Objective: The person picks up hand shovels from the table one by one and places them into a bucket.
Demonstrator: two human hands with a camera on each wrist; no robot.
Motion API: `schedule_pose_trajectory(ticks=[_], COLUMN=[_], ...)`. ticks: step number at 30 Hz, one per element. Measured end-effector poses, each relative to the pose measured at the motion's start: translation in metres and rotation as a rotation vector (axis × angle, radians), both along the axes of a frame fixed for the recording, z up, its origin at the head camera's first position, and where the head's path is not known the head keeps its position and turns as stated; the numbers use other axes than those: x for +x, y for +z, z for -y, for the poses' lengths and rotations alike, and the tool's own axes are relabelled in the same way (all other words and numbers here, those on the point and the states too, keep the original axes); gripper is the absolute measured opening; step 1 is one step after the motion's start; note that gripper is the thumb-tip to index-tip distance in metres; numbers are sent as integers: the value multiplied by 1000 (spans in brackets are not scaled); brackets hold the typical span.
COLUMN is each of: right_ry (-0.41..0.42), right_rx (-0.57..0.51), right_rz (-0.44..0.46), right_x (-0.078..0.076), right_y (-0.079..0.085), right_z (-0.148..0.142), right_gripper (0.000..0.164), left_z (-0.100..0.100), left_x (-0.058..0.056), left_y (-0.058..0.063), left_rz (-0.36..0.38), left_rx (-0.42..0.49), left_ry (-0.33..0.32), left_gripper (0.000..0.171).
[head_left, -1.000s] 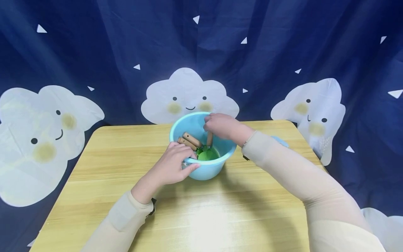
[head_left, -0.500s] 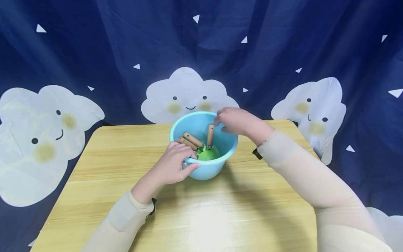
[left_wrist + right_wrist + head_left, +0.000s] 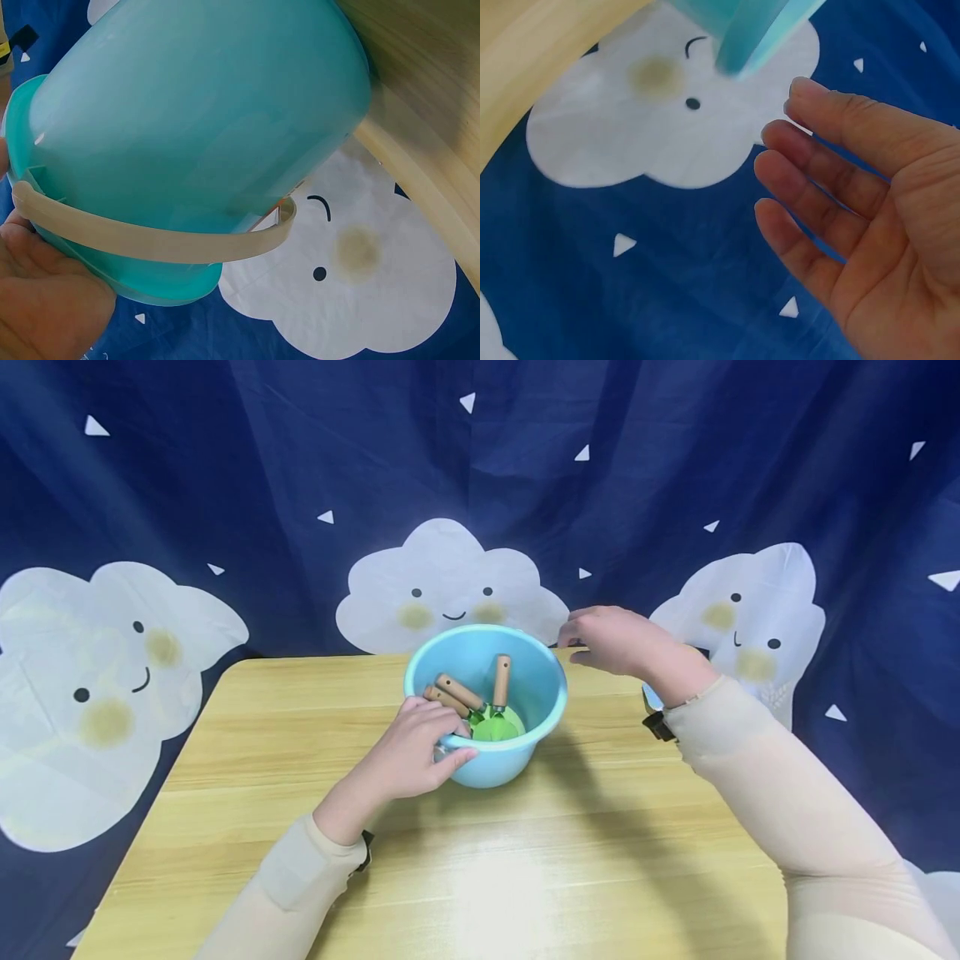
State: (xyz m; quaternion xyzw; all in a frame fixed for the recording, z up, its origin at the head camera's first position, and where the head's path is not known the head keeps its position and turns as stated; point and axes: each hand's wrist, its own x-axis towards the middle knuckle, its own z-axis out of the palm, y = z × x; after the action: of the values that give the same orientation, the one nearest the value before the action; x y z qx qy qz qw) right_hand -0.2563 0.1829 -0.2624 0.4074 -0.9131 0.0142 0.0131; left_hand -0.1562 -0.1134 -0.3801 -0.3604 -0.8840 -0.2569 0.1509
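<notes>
A light blue bucket [image 3: 491,768] stands on the table, tilted toward me in the head view. My left hand [image 3: 408,753] grips its near-left rim, fingers inside and thumb outside. Within the bucket lie garden hand tools: one wooden handle [image 3: 502,678] leans up by the far wall above a green blade [image 3: 498,728], and two more wooden handles [image 3: 459,692] rest at the left. Their lower ends are partly hidden. To the right of the bucket, my right hand [image 3: 617,639] hovers with loosely bent fingers, holding nothing; the right wrist view shows its bare palm [image 3: 892,277].
The bucket's beige carrying handle [image 3: 150,240] hangs along its outside. A light blue object [image 3: 652,697] on the wooden table [image 3: 262,760] is mostly covered by my right wrist. Behind the table's far edge hangs a dark blue curtain [image 3: 285,460] with white clouds.
My right hand has let go of the upright wooden handle and moved out of the bucket to the right. The left hand has stayed on the rim.
</notes>
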Motion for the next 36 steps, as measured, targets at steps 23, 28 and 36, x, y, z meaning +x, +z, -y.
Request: schedule_pose_trajectory(ticks=[23, 28, 36], right_ry=[-321, -391, -515], right_rx=[-50, -56, -79], right_rz=[121, 155, 235], right_x=[-7, -6, -6], right_y=[-46, -66, -91], right_z=[-110, -130, -157], right_gripper=[15, 16, 22], left_z=[-2, 0, 0], left_x=[0, 2, 1], left_y=[0, -1, 1], left_rz=[2, -1, -8], left_rx=[9, 8, 12], left_ry=[-4, 2, -4], left_gripper=[19, 19, 20])
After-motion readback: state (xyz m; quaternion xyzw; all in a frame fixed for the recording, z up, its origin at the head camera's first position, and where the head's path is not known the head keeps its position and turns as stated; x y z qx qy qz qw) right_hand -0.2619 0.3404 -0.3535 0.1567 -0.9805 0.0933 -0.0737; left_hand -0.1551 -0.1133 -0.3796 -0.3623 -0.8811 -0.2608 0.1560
